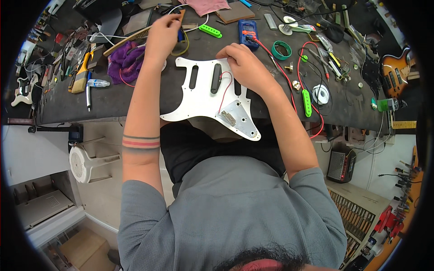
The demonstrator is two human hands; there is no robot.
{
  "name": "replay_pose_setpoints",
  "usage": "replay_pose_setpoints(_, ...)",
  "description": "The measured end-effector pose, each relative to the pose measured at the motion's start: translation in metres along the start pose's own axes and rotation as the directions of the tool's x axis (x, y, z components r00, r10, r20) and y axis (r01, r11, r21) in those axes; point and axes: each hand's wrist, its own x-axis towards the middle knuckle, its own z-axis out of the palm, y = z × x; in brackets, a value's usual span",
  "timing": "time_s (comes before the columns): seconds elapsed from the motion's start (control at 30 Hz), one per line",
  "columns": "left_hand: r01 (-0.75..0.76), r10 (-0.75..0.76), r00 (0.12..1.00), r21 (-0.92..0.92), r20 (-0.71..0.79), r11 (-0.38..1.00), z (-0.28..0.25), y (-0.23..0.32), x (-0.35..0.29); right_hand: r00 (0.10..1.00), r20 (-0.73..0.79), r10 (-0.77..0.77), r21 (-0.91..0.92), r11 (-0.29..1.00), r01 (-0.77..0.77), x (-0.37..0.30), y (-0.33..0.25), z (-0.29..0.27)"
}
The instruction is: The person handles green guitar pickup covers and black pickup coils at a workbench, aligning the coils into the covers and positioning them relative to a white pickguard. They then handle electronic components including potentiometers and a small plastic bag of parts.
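A white guitar pickguard (199, 97), underside up, lies at the bench's near edge and juts over my lap. One black pickup (215, 79) sits in its middle slot, with a red wire (224, 92) running to the switch (228, 118) on a grey metal shield plate (243, 116). My right hand (244, 63) has curled fingers on the pickguard's far right edge. Farther off on the left, my left hand (166, 32) is raised over the bench with bent fingers, beside a blue-handled thing with a yellow cord (182, 40). Whatever its fingertips hold is hidden.
Beyond the pickguard are a green pickup cover (210, 30), a blue multimeter (247, 34) and a green tape roll (281, 50). Red test leads and another green cover (307, 103) lie right. A purple cloth (124, 63) and a brush (80, 77) lie left.
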Motion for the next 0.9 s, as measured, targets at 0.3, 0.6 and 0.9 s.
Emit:
replay_pose_setpoints(0.3, -0.026, -0.232, 0.955, -0.833, -0.184, 0.553, -0.035, -0.015, -0.023, 0.986, -0.007, -0.168, -0.224, 0.961, 0.162, 0.001, 0.003, 0.005)
replay_pose_setpoints(0.6, 0.075, -0.331, 0.943, -0.968, -0.009, 0.239, -0.072, -0.044, -0.068, 0.982, -0.063, -0.179, -0.286, 0.946, 0.154, 0.02, 0.003, 0.004)
replay_pose_setpoints(0.9, 0.126, -0.312, 0.947, -0.98, 0.072, 0.156, -0.069, -0.011, -0.102, 0.985, -0.109, -0.132, -0.639, 0.768, 0.032, 0.108, 0.038, 0.026)
